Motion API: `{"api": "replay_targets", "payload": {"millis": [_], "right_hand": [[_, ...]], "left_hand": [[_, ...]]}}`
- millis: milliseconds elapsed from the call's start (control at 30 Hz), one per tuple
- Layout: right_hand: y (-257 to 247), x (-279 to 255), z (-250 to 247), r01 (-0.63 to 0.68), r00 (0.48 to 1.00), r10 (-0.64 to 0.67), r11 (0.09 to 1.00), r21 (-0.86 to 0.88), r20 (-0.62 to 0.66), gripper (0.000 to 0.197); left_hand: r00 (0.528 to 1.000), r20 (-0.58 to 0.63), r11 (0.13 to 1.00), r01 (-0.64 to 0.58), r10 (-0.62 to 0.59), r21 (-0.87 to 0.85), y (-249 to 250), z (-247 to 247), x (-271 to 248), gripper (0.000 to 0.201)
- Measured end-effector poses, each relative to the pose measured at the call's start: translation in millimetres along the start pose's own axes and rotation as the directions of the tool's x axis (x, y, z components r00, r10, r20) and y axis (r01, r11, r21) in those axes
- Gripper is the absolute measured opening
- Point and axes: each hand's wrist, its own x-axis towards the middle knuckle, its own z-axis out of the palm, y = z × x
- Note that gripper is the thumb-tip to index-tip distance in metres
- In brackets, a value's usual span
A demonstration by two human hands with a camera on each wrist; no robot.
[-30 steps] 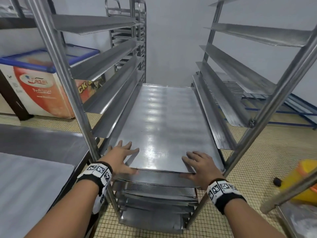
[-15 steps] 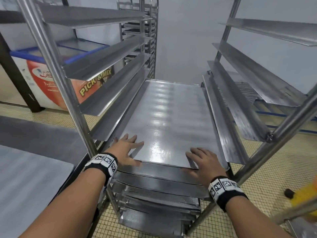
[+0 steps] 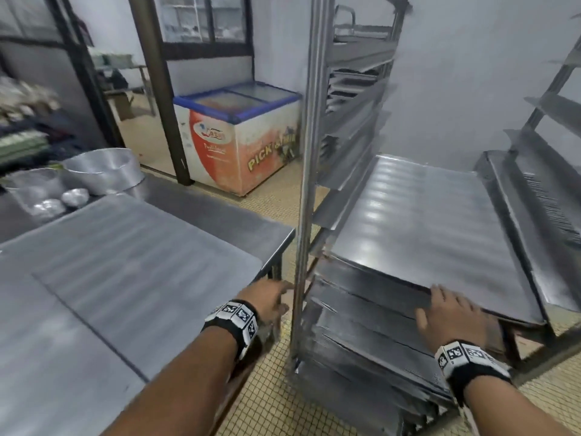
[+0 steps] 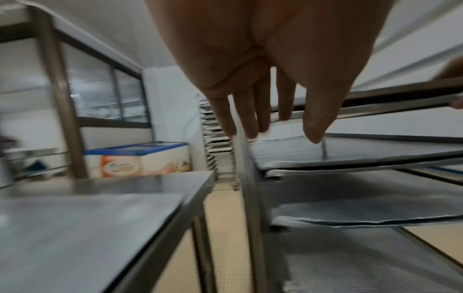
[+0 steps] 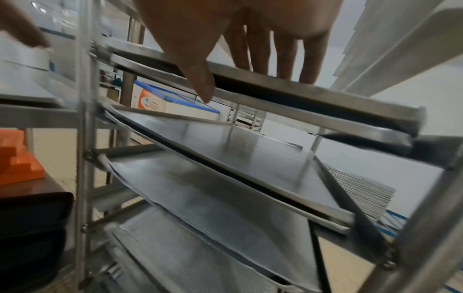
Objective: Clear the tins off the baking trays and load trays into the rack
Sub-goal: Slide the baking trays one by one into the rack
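A flat metal baking tray (image 3: 424,221) lies on the runners of the steel rack (image 3: 306,184), above several other loaded trays (image 3: 361,341). My right hand (image 3: 449,313) rests at its front edge; in the right wrist view the straight fingers (image 5: 263,59) lie on top of the tray rim (image 5: 325,99) and the thumb hangs in front of it. My left hand (image 3: 270,298) is off the tray, left of the rack post, fingers (image 4: 250,119) straight and holding nothing. Another tray (image 3: 132,262) lies on the table at left, with small tins (image 3: 74,196) behind it.
A large metal bowl (image 3: 100,169) stands at the table's far end. A chest freezer (image 3: 239,143) sits on the floor beyond the table (image 3: 220,215). A second rack (image 3: 355,58) stands behind the first. More trays (image 3: 547,209) are stacked low at the right.
My left hand has come off the tray and moved left past the rack post, toward the table. My right hand stays at the tray's front edge. The view has swung left.
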Motion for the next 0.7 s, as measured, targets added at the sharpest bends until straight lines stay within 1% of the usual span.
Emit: {"api": "replay_targets", "payload": {"millis": [67, 100, 167, 233, 267, 300, 367, 433, 500, 567, 633, 667, 700], "right_hand": [[-38, -10, -14, 0.008, 1.0, -0.008, 1.0, 0.021, -0.012, 0.06], [-58, -14, -21, 0.029, 0.999, -0.028, 0.999, 0.025, -0.017, 0.058], [-103, -22, -32, 0.107, 0.994, -0.108, 0.993, 0.046, 0.017, 0.053], [-152, -29, -40, 0.198, 0.976, -0.207, 0.973, 0.115, 0.071, 0.046], [-177, -34, -43, 0.24, 0.961, -0.257, 0.958, 0.156, 0.104, 0.042], [-205, -41, -46, 0.289, 0.939, -0.318, 0.937, 0.197, 0.135, 0.038], [-260, -61, -53, 0.385, 0.88, -0.441, 0.879, 0.281, 0.175, 0.032], [-313, -86, -60, 0.482, 0.813, -0.555, 0.811, 0.333, 0.175, 0.028], [-362, -110, -66, 0.579, 0.723, -0.665, 0.731, 0.361, 0.188, 0.035], [-406, -134, -71, 0.637, 0.63, -0.749, 0.65, 0.414, 0.207, 0.042], [-442, -154, -72, 0.65, 0.56, -0.79, 0.605, 0.46, 0.247, 0.044], [-458, -163, -72, 0.652, 0.531, -0.804, 0.59, 0.477, 0.269, 0.043], [-472, -170, -72, 0.646, 0.509, -0.81, 0.582, 0.494, 0.289, 0.042]], "left_hand": [[0.988, -0.008, 0.985, 0.151, -0.152, -0.079, -38, -1, -37, 0.04], [0.973, -0.013, 0.965, 0.228, -0.232, -0.127, -59, -1, -57, 0.037], [0.928, -0.023, 0.914, 0.361, -0.372, -0.184, -96, 0, -99, 0.037], [0.865, -0.01, 0.846, 0.488, -0.501, -0.214, -129, 5, -143, 0.038], [0.826, -0.006, 0.806, 0.548, -0.564, -0.224, -145, 8, -166, 0.038], [0.777, -0.006, 0.754, 0.61, -0.63, -0.244, -161, 12, -192, 0.04], [0.647, 0.003, 0.616, 0.727, -0.762, -0.303, -188, 20, -243, 0.044], [0.506, 0.038, 0.47, 0.824, -0.862, -0.317, -210, 30, -295, 0.05], [0.339, 0.073, 0.301, 0.899, -0.938, -0.318, -230, 43, -345, 0.057], [0.157, 0.114, 0.112, 0.937, -0.981, -0.331, -239, 54, -392, 0.066], [-0.018, 0.173, -0.072, 0.948, -0.985, -0.31, -244, 73, -433, 0.078], [-0.113, 0.219, -0.176, 0.938, -0.969, -0.298, -246, 85, -452, 0.088], [-0.198, 0.255, -0.272, 0.915, -0.946, -0.296, -258, 107, -470, 0.103]]}}
